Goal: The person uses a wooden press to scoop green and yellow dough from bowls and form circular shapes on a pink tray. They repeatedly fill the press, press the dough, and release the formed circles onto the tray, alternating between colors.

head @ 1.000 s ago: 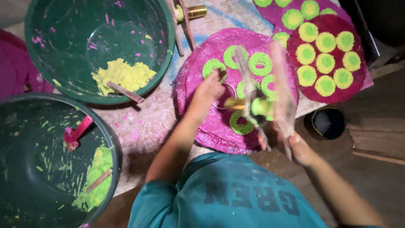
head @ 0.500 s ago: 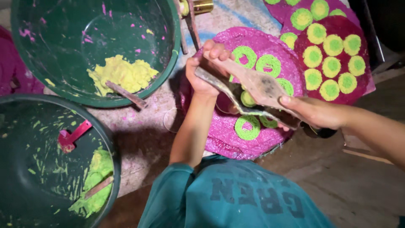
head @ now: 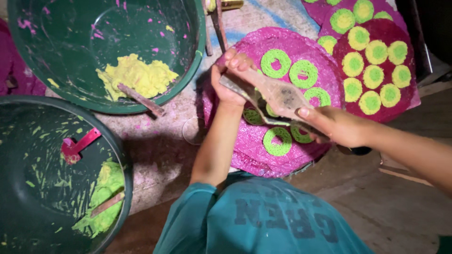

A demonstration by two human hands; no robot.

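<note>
Head view: green tubs point(head: 28, 188) are cut off at left; left hand point(head: 228, 77) and right hand point(head: 336, 124) each pinch an end of a grimy flat tool point(head: 278, 96) over the pink disc point(head: 301, 51) with green rings, partly hidden

Both hands are gripping a flat wooden press point(head: 278, 96) over the pink mat point(head: 301, 51): left hand point(head: 228, 77) holding the far end, right hand point(head: 336, 126) the near end.
</note>
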